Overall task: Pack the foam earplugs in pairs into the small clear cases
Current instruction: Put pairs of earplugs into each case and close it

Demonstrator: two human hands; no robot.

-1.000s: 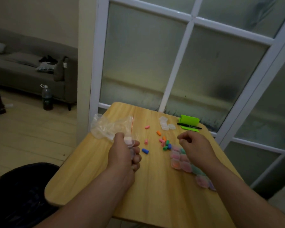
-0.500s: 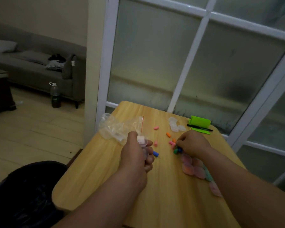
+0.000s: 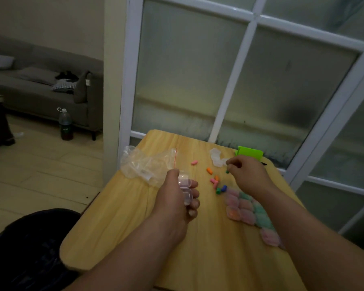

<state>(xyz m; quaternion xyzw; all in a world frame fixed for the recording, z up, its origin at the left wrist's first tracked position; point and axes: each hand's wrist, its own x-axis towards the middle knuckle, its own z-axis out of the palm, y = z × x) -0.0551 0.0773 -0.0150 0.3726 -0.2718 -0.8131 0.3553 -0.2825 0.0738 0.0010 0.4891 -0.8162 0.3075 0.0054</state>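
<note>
My left hand (image 3: 177,198) grips a small clear case (image 3: 185,182) with its lid up, held over the wooden table (image 3: 122,223). My right hand (image 3: 246,175) is raised a little above the table and pinches a green earplug (image 3: 227,171) at its fingertips. Loose earplugs lie between the hands: a pink one (image 3: 194,163), an orange one (image 3: 209,170) and a small cluster (image 3: 218,184) of pink, orange, green and blue. Several filled cases (image 3: 243,208) lie in rows under my right forearm. Empty clear cases (image 3: 216,157) sit behind the right hand.
A crumpled clear plastic bag (image 3: 147,164) lies at the table's left edge. A green holder (image 3: 250,152) with a black pen stands at the far right corner against the frosted glass partition. A black bin bag (image 3: 27,248) sits on the floor at left.
My right hand dipped to the earplug cluster, then lifted away toward the back with a green earplug pinched in it. The blue earplug near the left hand is gone. My left hand kept its case.
</note>
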